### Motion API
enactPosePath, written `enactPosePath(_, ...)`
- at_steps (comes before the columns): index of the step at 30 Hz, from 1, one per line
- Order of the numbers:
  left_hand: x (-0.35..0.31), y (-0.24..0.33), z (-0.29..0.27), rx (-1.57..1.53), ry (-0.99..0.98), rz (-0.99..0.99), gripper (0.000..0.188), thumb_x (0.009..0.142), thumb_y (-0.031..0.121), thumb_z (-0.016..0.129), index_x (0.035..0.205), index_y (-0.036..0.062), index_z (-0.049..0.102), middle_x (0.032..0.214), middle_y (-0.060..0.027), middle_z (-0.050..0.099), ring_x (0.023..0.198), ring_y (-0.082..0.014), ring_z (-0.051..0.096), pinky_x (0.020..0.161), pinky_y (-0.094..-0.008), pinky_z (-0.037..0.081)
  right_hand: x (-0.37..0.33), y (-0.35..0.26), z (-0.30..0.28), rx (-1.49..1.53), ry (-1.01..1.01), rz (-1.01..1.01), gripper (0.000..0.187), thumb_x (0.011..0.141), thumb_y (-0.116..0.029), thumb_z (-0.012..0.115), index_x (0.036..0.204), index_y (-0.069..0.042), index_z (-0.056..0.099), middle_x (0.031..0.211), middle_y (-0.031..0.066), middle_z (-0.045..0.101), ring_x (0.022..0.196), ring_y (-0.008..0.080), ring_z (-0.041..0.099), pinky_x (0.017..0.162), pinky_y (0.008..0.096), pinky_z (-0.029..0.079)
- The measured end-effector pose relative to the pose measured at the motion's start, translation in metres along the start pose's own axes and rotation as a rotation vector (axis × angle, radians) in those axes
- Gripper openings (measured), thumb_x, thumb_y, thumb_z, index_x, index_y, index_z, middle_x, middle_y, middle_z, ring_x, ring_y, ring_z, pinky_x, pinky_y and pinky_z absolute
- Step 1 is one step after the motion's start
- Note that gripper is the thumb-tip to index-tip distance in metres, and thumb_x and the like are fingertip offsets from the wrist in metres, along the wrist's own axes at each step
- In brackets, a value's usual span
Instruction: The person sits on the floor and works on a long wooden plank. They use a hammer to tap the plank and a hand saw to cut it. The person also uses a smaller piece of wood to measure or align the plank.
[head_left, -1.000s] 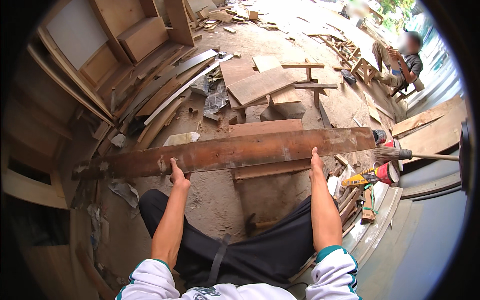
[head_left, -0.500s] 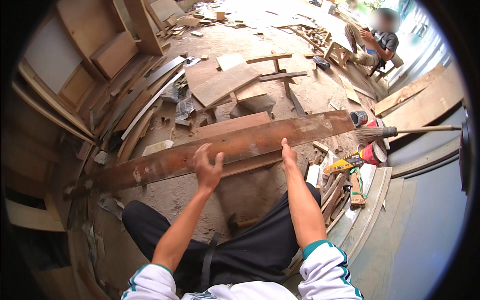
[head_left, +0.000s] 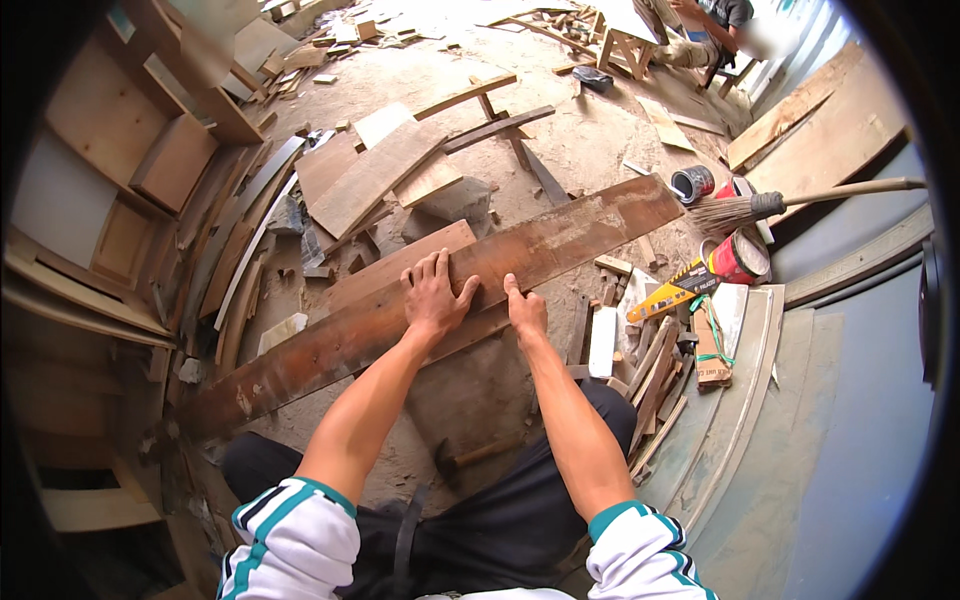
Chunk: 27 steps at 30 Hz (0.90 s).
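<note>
If read from left to right, starts with a wooden cabinet (head_left: 118, 95), far left. Next, a brown board (head_left: 375, 325), lying near and aslant, apparently propped by a pinkish plank (head_left: 415, 262) showing along its far edge. On its top face, left hand (head_left: 435, 292), fingers spread wide, gripping nothing, seemingly laid flat to steady it. Nearer, a hammer (head_left: 482, 454), lying loose. At the board's near edge, right hand (head_left: 526, 310), thumb above, fingers mostly hidden, perhaps bracing; impossible to tell how tightly closed. Farther right, a yellow-and-black tool (head_left: 665, 300) and a broom (head_left: 735, 212), probably set aside within reach. As for the board, runs lengthwise from near left to far right, long axis slanting, broad face up.
</note>
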<state>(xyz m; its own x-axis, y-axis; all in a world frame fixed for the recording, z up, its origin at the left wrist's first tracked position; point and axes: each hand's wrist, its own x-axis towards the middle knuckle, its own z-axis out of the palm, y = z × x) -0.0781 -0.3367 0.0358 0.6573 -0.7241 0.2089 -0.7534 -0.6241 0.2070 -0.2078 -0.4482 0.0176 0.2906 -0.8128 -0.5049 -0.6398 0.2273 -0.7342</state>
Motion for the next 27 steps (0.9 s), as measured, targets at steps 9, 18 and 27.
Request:
enactPosePath(9,0.003,0.000,0.002,0.029,0.014,0.043,0.078,0.093,0.063,0.052,0.146,0.0061,0.045,0.143,-0.0092,0.048,0.134,-0.0257,0.039,0.113,-0.0505,0.022,-0.008,0.037,0.001,0.059,0.164,-0.328,0.076,0.095,-0.066,0.050,0.099,0.008,0.064,0.105,0.0308,0.067,0.101,0.0469,0.065,0.088,0.0535,0.048)
enactPosePath(18,0.004,0.002,-0.003,-0.033,0.005,0.056,0.075,0.094,0.059,0.054,0.145,0.0051,0.043,0.143,-0.0112,0.049,0.135,-0.0278,0.039,0.112,-0.0530,0.023,-0.096,0.202,0.024,-0.972,-0.519,-0.408,0.036,0.090,-0.027,0.057,0.119,-0.008,0.064,0.110,0.0171,0.070,0.104,0.0370,0.068,0.091,0.0490,0.053)
enactPosePath(27,0.002,-0.007,0.004,0.006,-0.033,0.026,0.077,0.095,0.061,0.049,0.147,0.0042,0.040,0.144,-0.0132,0.047,0.135,-0.0289,0.038,0.112,-0.0546,0.021,-0.070,0.193,0.010,-0.641,-0.015,-0.197,0.027,0.089,-0.029,0.061,0.099,-0.005,0.071,0.106,0.0230,0.068,0.100,0.0417,0.065,0.083,0.0514,0.053)
